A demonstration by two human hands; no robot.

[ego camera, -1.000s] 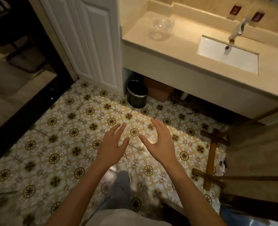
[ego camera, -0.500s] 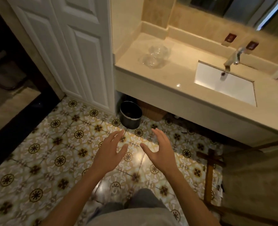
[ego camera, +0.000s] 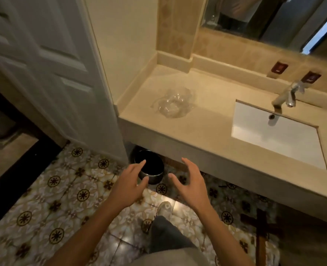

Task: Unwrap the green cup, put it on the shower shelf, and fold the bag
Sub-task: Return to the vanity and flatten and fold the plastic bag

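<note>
A crumpled clear plastic bag lies on the beige vanity counter, left of the sink. No green cup and no shower shelf are in view. My left hand and my right hand are both held out in front of me, fingers spread and holding nothing. They hover over the tiled floor just below the counter's front edge, well short of the bag.
A white sink with a chrome tap is set in the counter's right part. A black bin stands under the counter beyond my left hand. A white panelled door is on the left. A wooden rack stands at lower right.
The view has risen and moved closer to the counter, so the bag and sink appear larger and lower. Both hands stay spread and holding nothing, now nearer the counter edge.
</note>
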